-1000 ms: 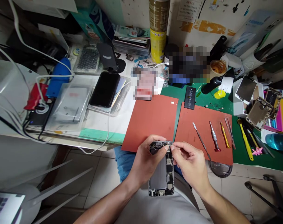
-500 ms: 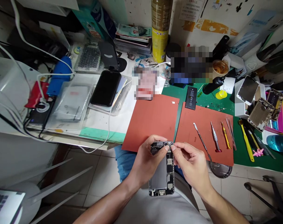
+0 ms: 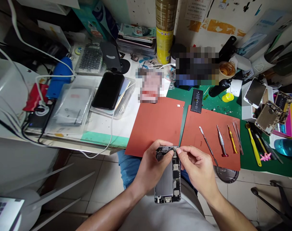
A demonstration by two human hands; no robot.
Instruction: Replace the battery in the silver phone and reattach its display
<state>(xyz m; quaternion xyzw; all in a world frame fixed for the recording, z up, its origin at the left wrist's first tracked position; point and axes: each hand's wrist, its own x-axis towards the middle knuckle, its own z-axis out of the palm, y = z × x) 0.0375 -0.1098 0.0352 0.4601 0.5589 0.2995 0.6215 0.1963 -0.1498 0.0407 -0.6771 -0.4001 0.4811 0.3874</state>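
Note:
An opened smartphone (image 3: 165,179) with its circuit board and bare inner metal showing is held over my lap, below the table's front edge. My left hand (image 3: 155,163) is wrapped round its left side, the thumb pressing near the upper right corner. At that same corner the thumb and curled fingers of my right hand (image 3: 194,163) pinch the edge; whether a small part sits between the fingertips is hidden. Just beyond my hands lies a red-brown mat (image 3: 157,125). A second mat (image 3: 215,144) on the right carries a metal spudger (image 3: 207,144) and two screwdrivers (image 3: 221,141).
A black phone battery (image 3: 197,101) lies on the green mat behind. Tweezers (image 3: 237,138), a yellow-handled brush (image 3: 254,146) and opened phone housings (image 3: 268,117) are at the right. To the left, a black phone (image 3: 108,90) rests on plastic cases, with a white cable hanging over the edge.
Both hands stay at the phone's top right corner. The view has shifted very slightly; nothing has been taken or let go.

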